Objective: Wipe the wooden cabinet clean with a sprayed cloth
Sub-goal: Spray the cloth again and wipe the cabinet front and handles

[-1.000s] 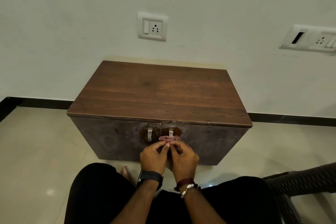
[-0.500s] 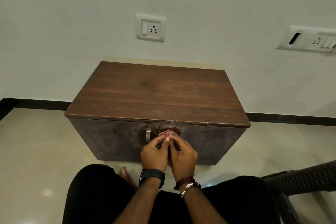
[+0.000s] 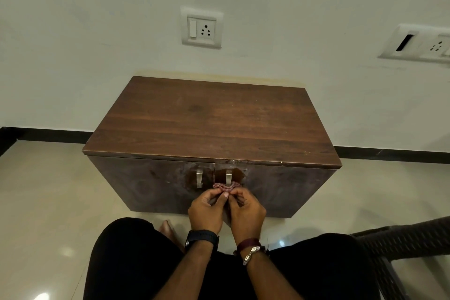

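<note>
A low dark wooden cabinet [image 3: 211, 119] stands against the wall, with two doors and two metal handles [image 3: 199, 178] on its front. A small bunched pinkish cloth [image 3: 227, 186] sits just below the right handle. My left hand [image 3: 207, 212] and my right hand [image 3: 246, 212] are side by side in front of the doors, and both pinch the cloth's lower edge with thumb and fingertips. Most of the cloth is hidden behind my fingers. Smeared marks show on the door fronts around the handles.
White wall behind carries a switch socket [image 3: 202, 28] and a second plate [image 3: 418, 44] at the right. Glossy tiled floor [image 3: 48, 190] surrounds the cabinet. A dark woven chair [image 3: 401, 241] stands at the lower right. My knees in black fill the bottom.
My hands rose toward the right handle, covering it, then dropped back a little; the handle shows again above the cloth.
</note>
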